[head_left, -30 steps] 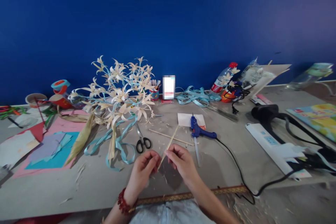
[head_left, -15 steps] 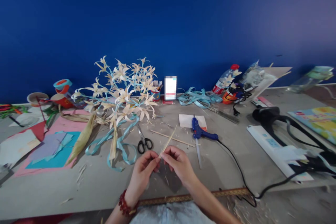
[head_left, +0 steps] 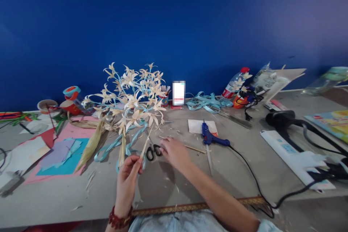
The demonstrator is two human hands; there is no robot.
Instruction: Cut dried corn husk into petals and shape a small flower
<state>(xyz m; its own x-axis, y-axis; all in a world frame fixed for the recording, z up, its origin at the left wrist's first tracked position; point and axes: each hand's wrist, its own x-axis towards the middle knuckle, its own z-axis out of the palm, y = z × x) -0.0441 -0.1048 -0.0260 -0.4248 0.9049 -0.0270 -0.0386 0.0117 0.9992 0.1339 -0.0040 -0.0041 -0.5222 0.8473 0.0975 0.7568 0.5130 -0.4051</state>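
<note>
My left hand (head_left: 127,174) pinches the lower end of a narrow pale strip (head_left: 147,140), which looks like dried corn husk and points up toward the flowers. Black-handled scissors (head_left: 150,153) lie on the table, blades pointing away. Over their right handle loop reaches my right hand (head_left: 176,155), fingers extended; whether the fingertips touch the loop I cannot tell. A thin wooden stick (head_left: 196,148) passes partly hidden behind that hand. Beyond my hands stands a bunch of cream handmade flowers (head_left: 133,96) on light-blue stems.
At right, a blue glue gun (head_left: 213,137) rests by a white card, its cable running to a power strip (head_left: 285,152). Light-blue ribbon (head_left: 203,102), a bottle (head_left: 233,85) and a screen (head_left: 178,92) stand along the wall. Coloured paper (head_left: 63,163) and husks (head_left: 91,148) lie left.
My hands, together on the strip before, have separated. The left hand moved left with the strip; the right hand let go and reached across to the scissors. The view shifted slightly.
</note>
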